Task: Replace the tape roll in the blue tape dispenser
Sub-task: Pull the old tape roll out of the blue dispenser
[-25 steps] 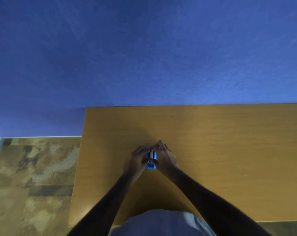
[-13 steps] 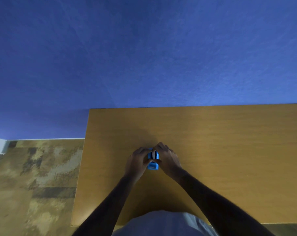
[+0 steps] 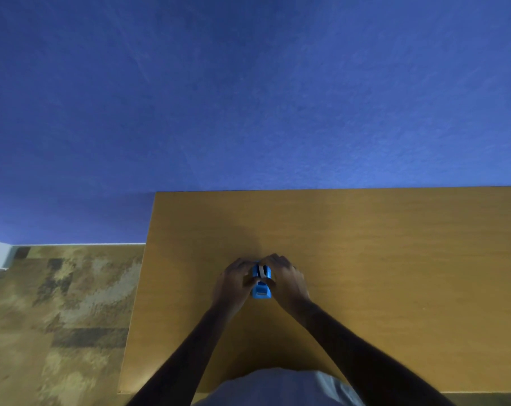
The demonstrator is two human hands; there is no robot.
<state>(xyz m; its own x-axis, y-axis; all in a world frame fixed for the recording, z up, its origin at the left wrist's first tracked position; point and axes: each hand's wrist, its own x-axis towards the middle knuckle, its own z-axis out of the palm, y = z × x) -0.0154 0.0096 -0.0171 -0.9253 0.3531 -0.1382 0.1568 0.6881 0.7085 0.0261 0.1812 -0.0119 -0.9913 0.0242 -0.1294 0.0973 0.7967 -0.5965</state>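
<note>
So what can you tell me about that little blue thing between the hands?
The dispenser is small, bright blue and looks like plastic. It sits on the wooden table, its narrow end toward the person. A pale strip with dark bands beside it, probably the tape roll, shows at its top. The left hand and right hand cup its sides, hiding most of it.

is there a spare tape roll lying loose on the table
No, the wooden table shows only the blue tape dispenser, gripped between the left hand and right hand.
</note>
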